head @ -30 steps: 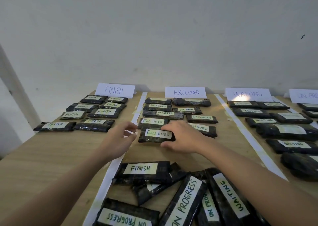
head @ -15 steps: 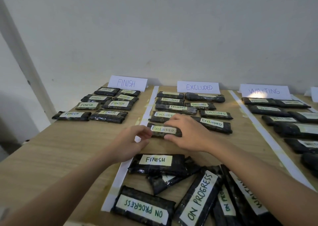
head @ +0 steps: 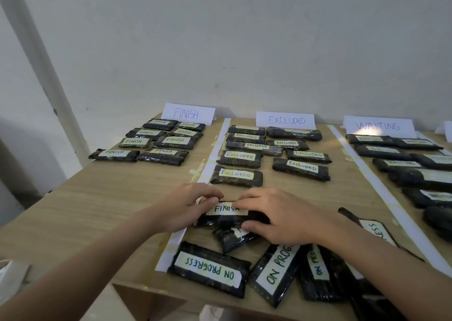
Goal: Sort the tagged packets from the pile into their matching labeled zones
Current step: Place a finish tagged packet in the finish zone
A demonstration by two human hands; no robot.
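Head view: FINISH packet (head: 221, 217) gripped between both hands' fingers (head: 210, 202)

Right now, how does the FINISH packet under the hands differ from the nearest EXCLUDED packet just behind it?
The FINISH packet is held by both hands, left hand and right hand; the EXCLUDED packet lies untouched. The FINISH packet rests on another packet of the pile; the EXCLUDED packet lies flat on the table. Their tags read differently. Both are dark wrapped packets with pale tags.
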